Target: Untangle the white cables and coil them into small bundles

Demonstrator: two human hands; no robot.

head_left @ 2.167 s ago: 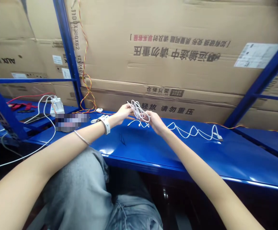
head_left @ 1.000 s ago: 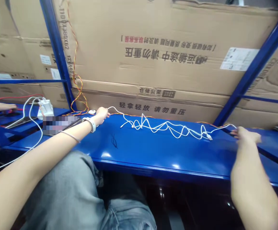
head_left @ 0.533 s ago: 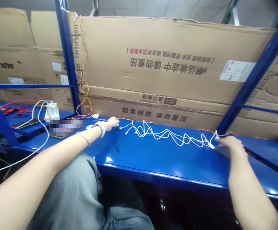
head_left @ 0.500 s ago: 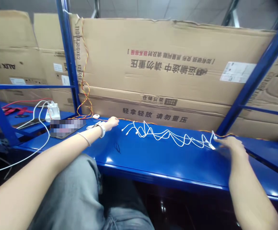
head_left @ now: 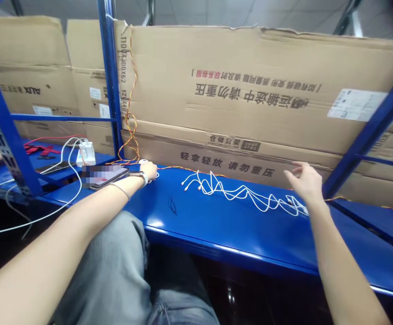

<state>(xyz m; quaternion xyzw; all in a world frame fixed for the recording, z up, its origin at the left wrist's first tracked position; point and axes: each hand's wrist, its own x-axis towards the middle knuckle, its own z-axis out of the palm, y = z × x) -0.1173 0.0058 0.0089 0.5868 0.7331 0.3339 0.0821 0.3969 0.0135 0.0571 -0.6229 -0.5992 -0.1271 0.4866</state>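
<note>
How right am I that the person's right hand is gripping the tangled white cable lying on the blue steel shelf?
Not quite: the head view shows the right hand open and raised above the tangled white cable, not gripping it. The cable does lie on the blue steel shelf.

Black characters reading 运输途中 请勿重压 ran upside down across a large cardboard carton (head_left: 250, 76), beneath an inverted line ending in red 联系客服. Lower on the same carton, 轻拿轻放 请勿重压 stood upright, with 仓储货架 just above it. The figures 110X380X62 ran down its left edge. To its left, a second carton (head_left: 30, 49) bore an inverted AUX. A white label (head_left: 357, 104) on the large carton's right side was too small to read.
</note>
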